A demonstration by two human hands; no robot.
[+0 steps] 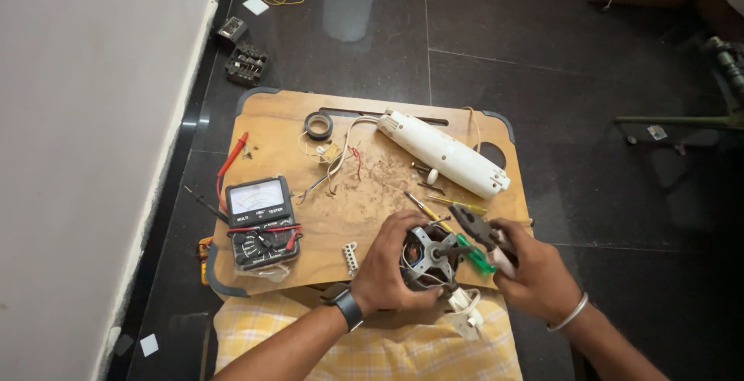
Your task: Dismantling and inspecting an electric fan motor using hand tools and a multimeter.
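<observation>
Our left hand (387, 268) grips motor (426, 255) at counter (263, 113) near edge; right hand (535, 276) clasps pliers (474, 230), probably on shaft; bare wood beyond.

Left hand (390, 266) and right hand (535, 276) both curled in a closed grip.

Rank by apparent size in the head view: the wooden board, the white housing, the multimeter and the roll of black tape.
Largest to smallest:
1. wooden board
2. white housing
3. multimeter, close to the housing in area and nearer the camera, so this pair is unsure
4. roll of black tape
</observation>
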